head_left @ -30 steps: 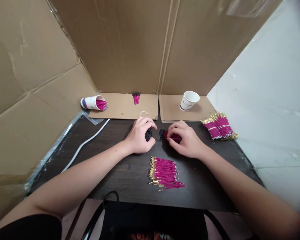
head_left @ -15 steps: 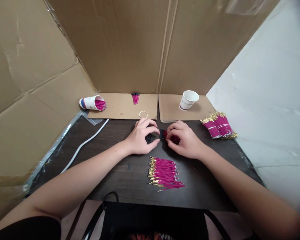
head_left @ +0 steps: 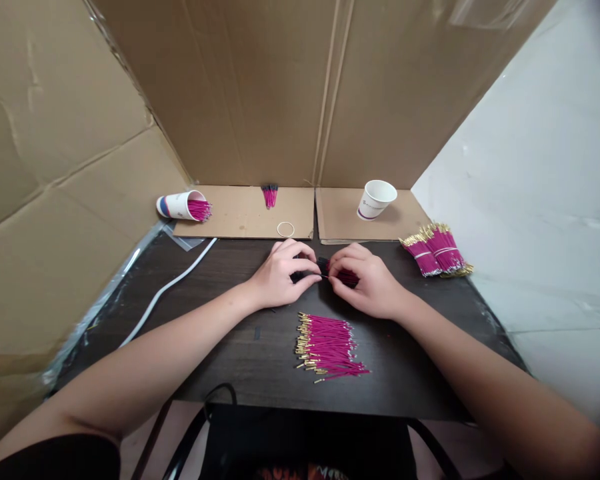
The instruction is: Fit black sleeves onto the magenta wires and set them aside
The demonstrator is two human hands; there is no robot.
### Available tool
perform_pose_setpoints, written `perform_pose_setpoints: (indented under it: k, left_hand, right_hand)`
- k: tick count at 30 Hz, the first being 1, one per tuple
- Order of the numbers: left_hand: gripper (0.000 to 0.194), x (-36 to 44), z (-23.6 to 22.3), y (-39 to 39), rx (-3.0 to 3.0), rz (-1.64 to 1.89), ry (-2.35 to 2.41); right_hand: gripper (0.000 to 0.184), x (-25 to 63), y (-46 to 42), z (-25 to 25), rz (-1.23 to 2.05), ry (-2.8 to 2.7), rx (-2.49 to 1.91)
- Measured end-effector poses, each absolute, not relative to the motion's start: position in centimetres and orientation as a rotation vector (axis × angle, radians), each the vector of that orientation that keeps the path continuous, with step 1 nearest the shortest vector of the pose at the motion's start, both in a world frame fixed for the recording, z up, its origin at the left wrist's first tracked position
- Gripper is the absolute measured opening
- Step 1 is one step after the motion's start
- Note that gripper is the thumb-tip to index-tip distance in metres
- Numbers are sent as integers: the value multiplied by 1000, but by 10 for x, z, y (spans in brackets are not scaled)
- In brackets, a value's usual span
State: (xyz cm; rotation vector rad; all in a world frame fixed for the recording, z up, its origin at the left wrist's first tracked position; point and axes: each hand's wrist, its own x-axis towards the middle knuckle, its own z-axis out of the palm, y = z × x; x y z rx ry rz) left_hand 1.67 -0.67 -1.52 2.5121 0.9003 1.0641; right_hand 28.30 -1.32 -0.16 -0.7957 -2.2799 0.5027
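Holding 1 thin wire (head_left: pixel 325 276) over the middle of the dark table (head_left: pixel 405 367).
Left hand (head_left: pixel 286 272) and right hand (head_left: pixel 369 280) are pinching it by fingertip; gold-tipped pink wires (head_left: pixel 331 343) are lying on the near side.

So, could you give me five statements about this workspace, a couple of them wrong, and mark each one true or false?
1. The left cup lies on its side. True.
2. The right cup lies on its side too. False: the right cup stands upright.
3. The right hand curves over black-ended pink pieces. True.
4. The banded bundles lie to the left of the right hand. False: the banded bundles lie to its right.
5. The loose pink pile lies nearer the person than the left hand. True.
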Motion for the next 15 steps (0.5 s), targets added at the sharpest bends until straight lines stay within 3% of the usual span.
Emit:
perform_pose_setpoints:
  k: [15]
  left_hand:
    - [10, 17, -15, -7, 2496, 1031, 926]
  right_hand:
    - [9, 283, -13, 0, 475, -2308, -801]
